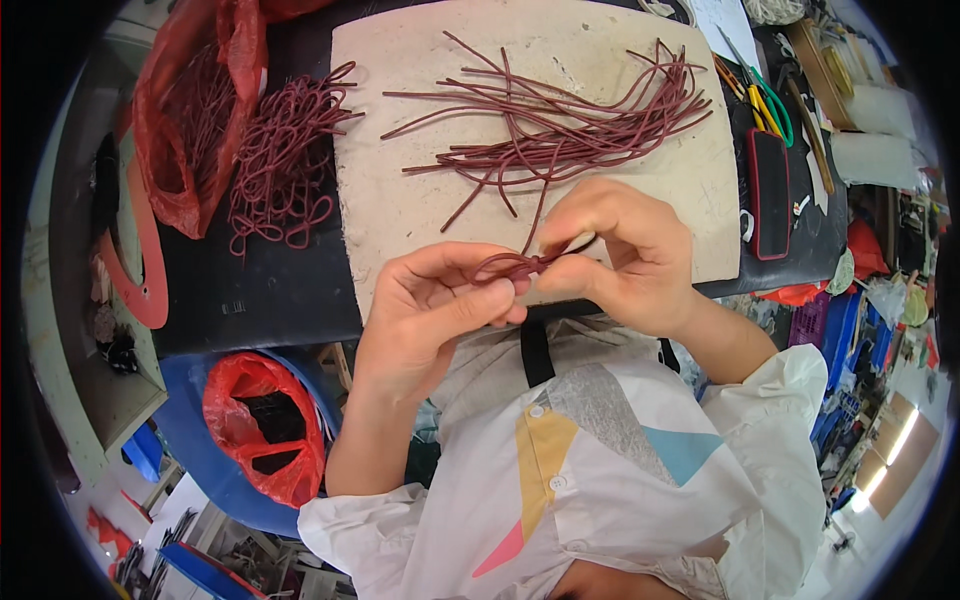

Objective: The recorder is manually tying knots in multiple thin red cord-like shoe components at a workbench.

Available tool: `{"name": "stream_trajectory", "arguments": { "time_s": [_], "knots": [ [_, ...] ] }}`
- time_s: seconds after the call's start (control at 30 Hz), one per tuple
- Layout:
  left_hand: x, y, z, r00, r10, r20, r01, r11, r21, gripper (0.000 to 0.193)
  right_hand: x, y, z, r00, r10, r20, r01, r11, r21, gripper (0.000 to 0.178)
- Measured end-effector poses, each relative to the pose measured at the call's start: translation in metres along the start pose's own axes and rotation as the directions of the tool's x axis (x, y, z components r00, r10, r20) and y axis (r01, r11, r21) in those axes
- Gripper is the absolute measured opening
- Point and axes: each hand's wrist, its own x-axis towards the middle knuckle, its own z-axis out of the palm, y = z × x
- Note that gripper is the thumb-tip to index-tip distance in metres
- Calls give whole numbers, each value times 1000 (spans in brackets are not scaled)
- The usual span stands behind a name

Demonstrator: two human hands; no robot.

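Observation:
Between my hands is a dark red cord (504,262), bent into a loop with what looks like a knot at its middle. My left hand (438,300) pinches the looped side. My right hand (625,255) pinches the cord by the knot, and a dark end sticks out past its fingertips. One strand of the cord runs up from the knot toward a loose bundle of straight dark red cords (590,140) on the pale board (400,210). The fingers partly cover the knot.
Left of the board lies a heap of looped, knotted cords (285,160), beside a red plastic bag (165,150) of more cords. To the right are a dark red-edged phone (768,195) and scissors with green handles (782,115). A red bag (265,425) sits lower left.

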Motion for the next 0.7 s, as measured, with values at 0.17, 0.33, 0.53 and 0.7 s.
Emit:
{"name": "stream_trajectory", "arguments": {
  "time_s": [0.17, 0.33, 0.53, 0.7],
  "knots": [
    [-3, -12, -1, 993, -101, 58, 113, 964, -242, 22, -3, -2, 1, 987, -161, 16, 161, 967, -195, 7],
    [2, -32, 9, 963, 251, -94, -243, 966, 88, 20, -1, -1, 4, 859, 494, 138, -481, 683, 550, 6],
    [0, -22, 10, 920, 309, -242, -252, 937, 240, 20, 9, -8, -4, 755, 645, 120, -595, 596, 539, 15],
    [-1, -17, 11, 925, 230, -303, -189, 969, 161, 21, 2, -4, -6, 783, 608, 136, -602, 684, 412, 17]
  ]
}}
